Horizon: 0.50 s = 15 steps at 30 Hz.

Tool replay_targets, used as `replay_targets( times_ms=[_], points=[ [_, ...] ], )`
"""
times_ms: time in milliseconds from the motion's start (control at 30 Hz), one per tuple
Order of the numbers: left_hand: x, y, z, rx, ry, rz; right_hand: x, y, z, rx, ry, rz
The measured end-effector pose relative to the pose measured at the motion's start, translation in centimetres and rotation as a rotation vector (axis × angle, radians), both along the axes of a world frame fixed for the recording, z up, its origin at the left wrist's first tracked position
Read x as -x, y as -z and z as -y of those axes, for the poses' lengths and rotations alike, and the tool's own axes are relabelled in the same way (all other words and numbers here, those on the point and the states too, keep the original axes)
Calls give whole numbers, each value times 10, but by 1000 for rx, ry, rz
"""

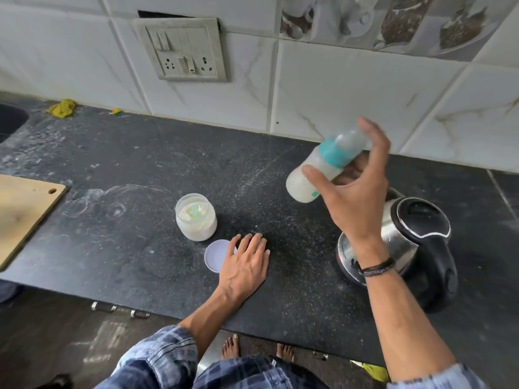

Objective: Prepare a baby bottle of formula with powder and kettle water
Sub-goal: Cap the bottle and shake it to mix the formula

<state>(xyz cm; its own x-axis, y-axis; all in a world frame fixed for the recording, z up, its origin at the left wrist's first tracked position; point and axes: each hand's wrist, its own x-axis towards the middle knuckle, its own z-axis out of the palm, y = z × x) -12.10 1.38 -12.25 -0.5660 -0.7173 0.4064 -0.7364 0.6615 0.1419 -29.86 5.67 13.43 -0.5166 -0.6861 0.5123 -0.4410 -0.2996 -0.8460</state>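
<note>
My right hand [354,192] grips a baby bottle [304,181] with a teal collar and clear cap, held tilted in the air above the black counter; milky white liquid fills it. My left hand [247,256] rests flat on the counter [140,169], fingers straight, its edge touching a round white lid [216,255]. Just behind the lid stands an open clear jar of white powder [196,217] with a green scoop lying in it. A steel kettle [404,240] with a black lid and handle sits at the right, partly hidden by my right forearm.
A wooden cutting board [25,211] lies at the left edge. A sink [11,119] shows at far left, with a yellow cloth [62,108] behind it. A switch and socket panel [182,49] is on the tiled wall. Powder dust marks the counter.
</note>
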Motion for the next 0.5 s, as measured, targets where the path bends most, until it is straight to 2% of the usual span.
replay_targets(
  times_ms=[133, 167, 267, 300, 433, 500],
  points=[
    [0, 1, -1, 0, -2, 7, 6, -14, -1, 250, 40, 118],
    [-1, 1, 0, -3, -3, 9, 7, -12, 0, 239, 54, 112],
    [-1, 2, 0, -2, -5, 2, 8, -1, 0, -24, 1, -7],
    [-1, 1, -1, -4, 1, 2, 8, 0, -4, -28, -5, -2],
    [0, 2, 1, -15, -7, 24, -3, -14, -10, 298, 59, 196],
    [-1, 2, 0, -19, 2, 33, -6, -8, -6, 291, 95, 153]
  ],
)
